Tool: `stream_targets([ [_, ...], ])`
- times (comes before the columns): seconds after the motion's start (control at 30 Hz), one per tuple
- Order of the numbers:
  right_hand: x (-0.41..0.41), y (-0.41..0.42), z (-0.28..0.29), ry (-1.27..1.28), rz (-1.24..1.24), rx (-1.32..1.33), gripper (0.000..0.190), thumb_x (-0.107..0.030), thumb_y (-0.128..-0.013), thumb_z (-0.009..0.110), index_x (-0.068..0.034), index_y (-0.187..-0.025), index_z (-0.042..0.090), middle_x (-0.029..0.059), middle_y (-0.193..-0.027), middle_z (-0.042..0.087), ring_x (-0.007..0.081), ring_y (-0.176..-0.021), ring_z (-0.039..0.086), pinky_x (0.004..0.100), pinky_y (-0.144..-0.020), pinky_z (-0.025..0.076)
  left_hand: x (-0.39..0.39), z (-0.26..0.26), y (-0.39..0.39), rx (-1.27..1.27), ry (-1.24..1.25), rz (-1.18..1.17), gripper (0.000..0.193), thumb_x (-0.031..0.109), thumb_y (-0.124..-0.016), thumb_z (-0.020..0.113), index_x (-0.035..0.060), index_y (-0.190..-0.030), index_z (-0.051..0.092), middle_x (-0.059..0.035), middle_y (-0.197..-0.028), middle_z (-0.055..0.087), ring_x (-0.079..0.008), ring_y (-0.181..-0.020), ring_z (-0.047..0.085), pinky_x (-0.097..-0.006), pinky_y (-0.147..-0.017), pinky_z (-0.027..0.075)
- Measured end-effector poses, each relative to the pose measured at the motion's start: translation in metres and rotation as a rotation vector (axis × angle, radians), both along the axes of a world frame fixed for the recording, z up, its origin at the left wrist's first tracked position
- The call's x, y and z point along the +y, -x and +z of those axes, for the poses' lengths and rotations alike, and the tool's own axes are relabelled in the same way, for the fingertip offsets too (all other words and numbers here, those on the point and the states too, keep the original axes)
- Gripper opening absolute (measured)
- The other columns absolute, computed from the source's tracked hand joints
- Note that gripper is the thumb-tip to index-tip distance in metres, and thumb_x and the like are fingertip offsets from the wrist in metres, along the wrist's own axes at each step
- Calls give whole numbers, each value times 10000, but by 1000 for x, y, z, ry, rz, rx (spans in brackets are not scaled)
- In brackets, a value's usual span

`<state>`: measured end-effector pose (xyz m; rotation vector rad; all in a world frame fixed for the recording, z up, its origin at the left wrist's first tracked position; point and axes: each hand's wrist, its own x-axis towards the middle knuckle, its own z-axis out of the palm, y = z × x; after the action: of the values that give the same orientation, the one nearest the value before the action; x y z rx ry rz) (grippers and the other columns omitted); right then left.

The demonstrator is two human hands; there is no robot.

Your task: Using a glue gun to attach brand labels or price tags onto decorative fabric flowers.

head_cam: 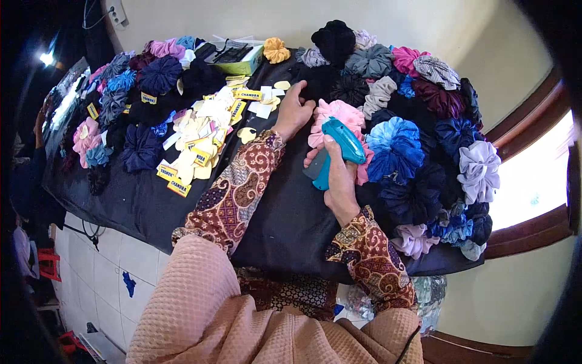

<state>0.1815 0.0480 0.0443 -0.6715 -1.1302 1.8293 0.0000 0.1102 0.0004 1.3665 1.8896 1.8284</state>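
Note:
My right hand [338, 182] grips a teal and grey tagging gun [343, 139], held over a pink fabric scrunchie [334, 113]. My left hand [293, 111] reaches to the black scrunchies [313, 82] at the middle back; its fingers are partly spread, and whether the fingertips touch the fabric is hard to tell. Left of my left forearm lies a heap of cream paper tags and yellow printed labels [198, 157]. A few white paper pieces [261, 108] lie near my left wrist. A blue tie-dyed scrunchie [395, 150] sits just right of the gun.
Many scrunchies, among them a lilac one [479, 170], cover the right side of the black-covered table [282, 218]. More, with a navy one [142, 148], are piled at left. At the back stand a green open box [241, 63] and a yellow scrunchie [276, 50].

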Motion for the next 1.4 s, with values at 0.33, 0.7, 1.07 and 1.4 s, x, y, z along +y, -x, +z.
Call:
stream_targets([
  [0.33, 4, 2, -5, -56, 6, -50, 232, -287, -941, 586, -56, -918, 586, 79, -734, 633, 172, -625, 628, 310, -592, 534, 5, 8, 9, 75, 162, 182, 330, 311, -790, 616, -2, -863, 691, -201, -820, 681, -319, -818, 667, -404, -720, 497],
  [0.7, 4, 1, -6, -47, 2, -3, 227, -289, -937, 601, -64, -954, 581, 76, -735, 630, 173, -619, 633, 314, -594, 548, -64, 44, 28, -694, -69, -16, 317, 306, -944, 490, 44, -1014, 654, -47, -959, 636, -146, -875, 556, -306, -792, 438],
  [1.07, 9, 3, -20, -182, -217, -70, 162, -229, -927, 619, -82, -990, 588, 51, -805, 637, 154, -656, 632, 309, -618, 544, -129, 25, -7, -1030, 137, -241, 309, 426, -937, 521, 169, -1077, 620, 17, -967, 663, -108, -803, 615, -277, -663, 501],
  [1.4, 2, 1, -13, -152, 18, -134, 218, -104, -869, 667, -25, -1051, 576, 62, -797, 636, 152, -674, 639, 291, -644, 540, -140, 57, -43, -1024, 42, -255, 447, 439, -925, 582, 105, -1222, 594, -2, -1155, 638, -111, -1069, 568, -309, -945, 421],
])
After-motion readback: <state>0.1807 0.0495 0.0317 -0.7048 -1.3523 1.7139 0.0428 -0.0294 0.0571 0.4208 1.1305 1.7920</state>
